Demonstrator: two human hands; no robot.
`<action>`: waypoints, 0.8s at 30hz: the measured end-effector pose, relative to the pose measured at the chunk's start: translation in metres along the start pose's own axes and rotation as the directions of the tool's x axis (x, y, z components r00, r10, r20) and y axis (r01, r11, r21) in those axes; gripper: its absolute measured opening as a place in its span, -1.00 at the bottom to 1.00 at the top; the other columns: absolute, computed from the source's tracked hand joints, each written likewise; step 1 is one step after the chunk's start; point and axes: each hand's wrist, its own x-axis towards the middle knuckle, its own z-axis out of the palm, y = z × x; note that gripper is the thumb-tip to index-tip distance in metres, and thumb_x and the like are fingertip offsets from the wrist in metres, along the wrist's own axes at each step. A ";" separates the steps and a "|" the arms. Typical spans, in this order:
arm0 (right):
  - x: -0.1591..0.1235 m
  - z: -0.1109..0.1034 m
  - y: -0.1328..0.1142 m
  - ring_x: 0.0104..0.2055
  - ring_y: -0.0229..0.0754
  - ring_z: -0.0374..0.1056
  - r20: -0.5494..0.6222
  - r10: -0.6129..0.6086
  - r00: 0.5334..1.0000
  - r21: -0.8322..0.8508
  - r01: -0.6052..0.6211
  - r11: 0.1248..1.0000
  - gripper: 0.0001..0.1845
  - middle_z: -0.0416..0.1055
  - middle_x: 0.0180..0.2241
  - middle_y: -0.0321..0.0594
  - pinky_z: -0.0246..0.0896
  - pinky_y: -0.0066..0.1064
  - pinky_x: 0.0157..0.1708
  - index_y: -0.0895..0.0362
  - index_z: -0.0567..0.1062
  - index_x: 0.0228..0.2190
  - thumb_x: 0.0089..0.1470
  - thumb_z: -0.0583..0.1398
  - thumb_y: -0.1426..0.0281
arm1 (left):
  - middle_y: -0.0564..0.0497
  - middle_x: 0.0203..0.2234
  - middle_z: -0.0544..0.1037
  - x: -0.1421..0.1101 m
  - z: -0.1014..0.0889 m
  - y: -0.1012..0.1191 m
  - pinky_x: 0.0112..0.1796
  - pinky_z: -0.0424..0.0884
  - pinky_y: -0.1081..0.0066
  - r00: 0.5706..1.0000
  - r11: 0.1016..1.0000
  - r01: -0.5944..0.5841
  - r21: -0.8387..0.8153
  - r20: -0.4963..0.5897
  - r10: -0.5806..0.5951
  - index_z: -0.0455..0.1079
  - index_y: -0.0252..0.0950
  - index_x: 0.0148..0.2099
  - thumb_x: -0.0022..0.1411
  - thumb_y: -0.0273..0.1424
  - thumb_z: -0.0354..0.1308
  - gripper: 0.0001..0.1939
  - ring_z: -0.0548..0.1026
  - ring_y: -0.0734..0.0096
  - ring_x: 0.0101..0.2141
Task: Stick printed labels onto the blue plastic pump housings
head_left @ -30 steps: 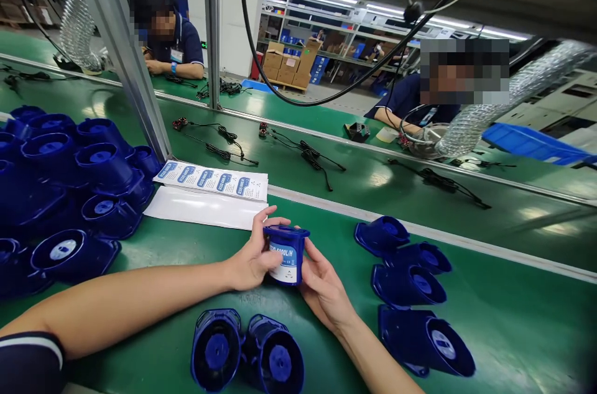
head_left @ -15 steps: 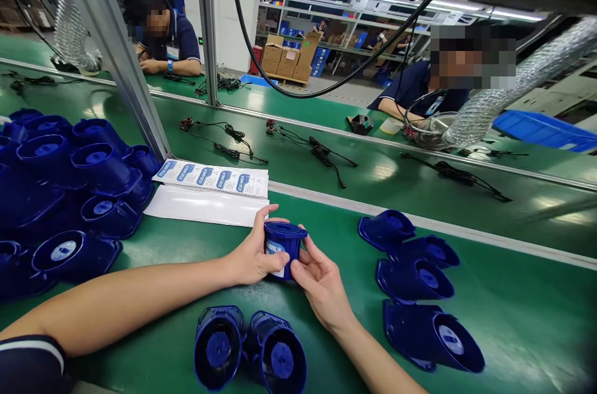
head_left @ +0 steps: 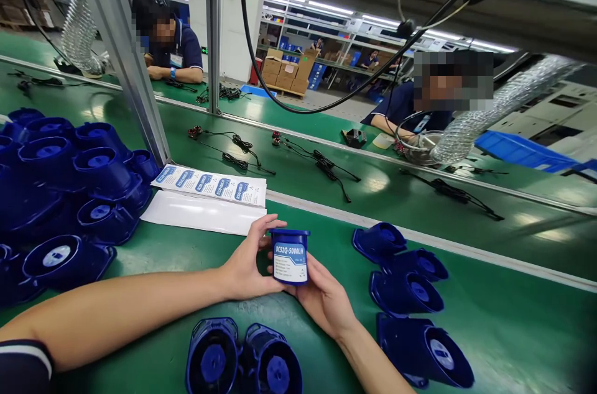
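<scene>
Between my two hands is a blue plastic pump housing (head_left: 290,235), its flanged rim upward. A blue-and-white label (head_left: 290,262) on its side faces me and reads DC52Q-5000L/H. My left hand (head_left: 254,263) is closed around the left side, with the thumb low and the fingers behind. My right hand (head_left: 324,301) grips the lower right side; some of its fingers are hidden behind the part. Two more blue housings (head_left: 213,360) stand just below my hands, open ends toward me. Beyond my left hand lies a sheet of printed labels (head_left: 209,185) beside a blank white backing strip (head_left: 203,212).
Many blue housings (head_left: 97,161) are piled at the left. Several more (head_left: 420,344) lie in a column at the right. Past a metal rail (head_left: 336,214), black cable bundles (head_left: 326,164) rest on a green conveyor. Two co-workers sit opposite. A metal post (head_left: 124,58) rises at left.
My left thumb has moved down off the label, and the housing has turned so the whole label now faces me. The view has shifted slightly.
</scene>
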 end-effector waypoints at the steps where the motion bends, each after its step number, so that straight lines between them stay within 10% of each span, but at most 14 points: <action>1: 0.000 0.000 0.001 0.13 0.23 0.57 0.008 0.002 1.000 -0.009 -0.002 1.000 -0.51 0.69 0.03 -0.03 0.32 0.21 0.24 -0.01 0.68 0.06 0.16 0.45 0.07 | -0.26 0.34 0.32 0.000 0.000 0.002 0.16 0.50 -0.04 1.000 0.999 0.005 0.036 -0.010 -0.004 -0.02 -0.03 0.46 0.02 -0.49 0.56 0.12 0.53 -0.08 0.16; 17: -0.001 0.001 0.004 0.17 0.16 0.53 -0.006 -0.052 0.999 -0.138 0.051 0.989 -0.46 0.65 0.11 -0.06 0.37 0.06 0.20 -0.01 0.66 0.10 0.35 0.24 -0.09 | -0.15 0.20 0.34 0.002 -0.002 0.011 -0.16 0.50 0.23 0.988 0.972 -0.146 0.181 -0.025 0.153 0.15 0.01 0.42 -0.06 -0.58 0.42 0.04 0.46 0.02 0.05; 24: -0.003 -0.002 0.001 0.26 0.22 0.48 -0.078 -0.341 0.937 -0.423 0.279 0.862 -0.34 0.59 0.21 -0.03 0.33 0.09 0.30 -0.05 0.56 0.22 0.15 0.48 0.08 | -0.17 0.24 0.29 -0.002 -0.002 0.007 0.07 0.57 0.10 0.980 0.928 -0.198 0.316 0.080 0.182 0.19 0.01 0.45 0.02 -0.64 0.34 -0.01 0.40 -0.06 0.21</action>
